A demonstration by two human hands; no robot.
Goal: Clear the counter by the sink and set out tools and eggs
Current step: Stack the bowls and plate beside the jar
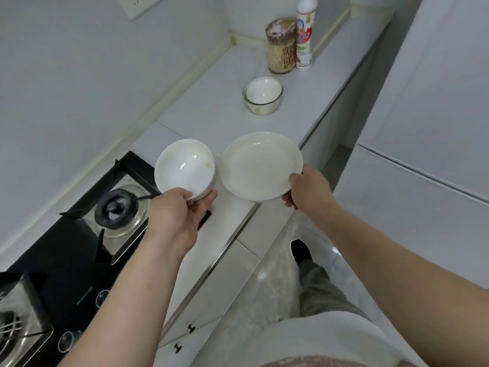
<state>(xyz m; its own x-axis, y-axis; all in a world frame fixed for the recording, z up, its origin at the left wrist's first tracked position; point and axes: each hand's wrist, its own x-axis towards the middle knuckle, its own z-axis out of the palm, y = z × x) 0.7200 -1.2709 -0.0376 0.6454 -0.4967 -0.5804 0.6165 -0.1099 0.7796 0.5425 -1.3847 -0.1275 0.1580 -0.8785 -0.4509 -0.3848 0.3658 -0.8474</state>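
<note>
My left hand grips a white bowl by its near rim, holding it above the white counter just right of the stove. My right hand pinches the near right edge of a shallow white plate, held level beside the bowl, the two rims almost touching. Farther along the counter a small white bowl sits nested inside a glass bowl. No eggs or tools show in this view.
A black gas stove with a burner lies at lower left. A patterned jar and a tall white bottle stand in the far corner. A white fridge rises on the right. My leg and shoe are on the floor.
</note>
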